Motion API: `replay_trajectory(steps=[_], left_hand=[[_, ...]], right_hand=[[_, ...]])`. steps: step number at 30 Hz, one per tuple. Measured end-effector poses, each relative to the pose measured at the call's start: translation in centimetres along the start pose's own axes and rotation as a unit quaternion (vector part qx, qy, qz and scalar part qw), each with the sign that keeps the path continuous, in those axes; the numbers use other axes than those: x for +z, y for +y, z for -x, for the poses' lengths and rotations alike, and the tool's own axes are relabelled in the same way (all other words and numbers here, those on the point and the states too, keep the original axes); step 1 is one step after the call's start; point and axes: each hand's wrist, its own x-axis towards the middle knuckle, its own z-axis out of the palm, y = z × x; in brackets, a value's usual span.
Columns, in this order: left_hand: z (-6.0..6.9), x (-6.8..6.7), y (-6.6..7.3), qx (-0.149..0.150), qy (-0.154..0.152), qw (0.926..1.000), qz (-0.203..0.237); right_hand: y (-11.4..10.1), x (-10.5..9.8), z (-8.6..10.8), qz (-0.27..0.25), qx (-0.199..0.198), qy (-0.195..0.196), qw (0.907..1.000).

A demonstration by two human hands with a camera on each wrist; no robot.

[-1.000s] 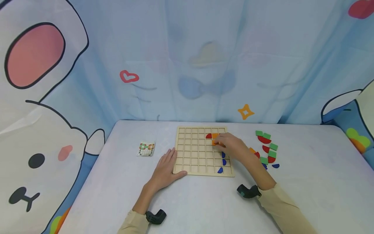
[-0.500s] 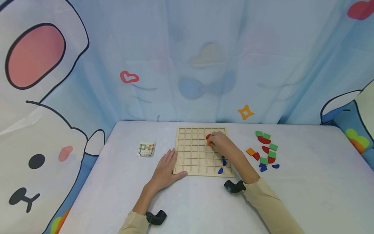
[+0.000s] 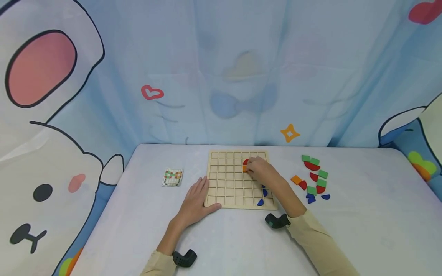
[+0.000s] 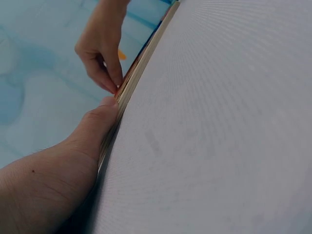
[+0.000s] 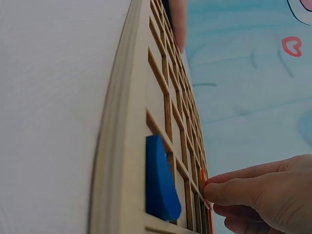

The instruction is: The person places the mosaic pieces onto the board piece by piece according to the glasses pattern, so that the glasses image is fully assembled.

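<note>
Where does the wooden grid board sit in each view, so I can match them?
Head: wooden board, just below centre.
Left wrist: the board edge-on, a thin strip slanting down-left from the top edge.
Right wrist: the board steeply slanted, running top to bottom.
Shared landmark: the right hand, at the board throughout.

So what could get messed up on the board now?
The right hand pinches an orange piece, so it might bump the red piece just beyond it. That hand is also close to the blue pieces on the board and could nudge them. And if the left hand, at the board's edge, pushes, the board might slide.
</note>
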Motion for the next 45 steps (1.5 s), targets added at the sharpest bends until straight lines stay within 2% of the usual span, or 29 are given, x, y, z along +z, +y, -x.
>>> replay_trajectory(steps=[9,14,24,28,33,39,45], left_hand=[[0.0,-0.1,-0.1,0.001,-0.001,1.0000,-0.002],[-0.1,-0.2,-0.1,0.003,0.001,1.0000,-0.001],[-0.3,0.0,0.0,0.012,0.001,0.9999,0.002],[-0.3,0.1,-0.1,0.006,-0.002,1.0000,0.000],[-0.4,0.0,-0.3,-0.004,-0.010,0.9999,-0.005],[-0.3,-0.2,-0.2,0.001,-0.003,1.0000,0.002],[-0.3,-0.1,-0.2,0.002,-0.004,1.0000,0.001]], right_hand=[[0.0,-0.5,0.1,0.025,0.009,-0.013,0.9996],[0.3,-1.1,0.3,0.024,0.022,0.007,0.9994],[1.0,-3.5,3.2,0.017,0.044,0.032,0.9984],[2.3,-4.3,5.1,0.019,0.078,0.014,0.9967],[4.9,-4.7,8.1,0.023,0.113,-0.003,0.9933],[8.3,-5.2,10.5,0.048,0.108,-0.024,0.9927],[10.0,-5.7,11.2,0.050,0.123,-0.035,0.9906]])
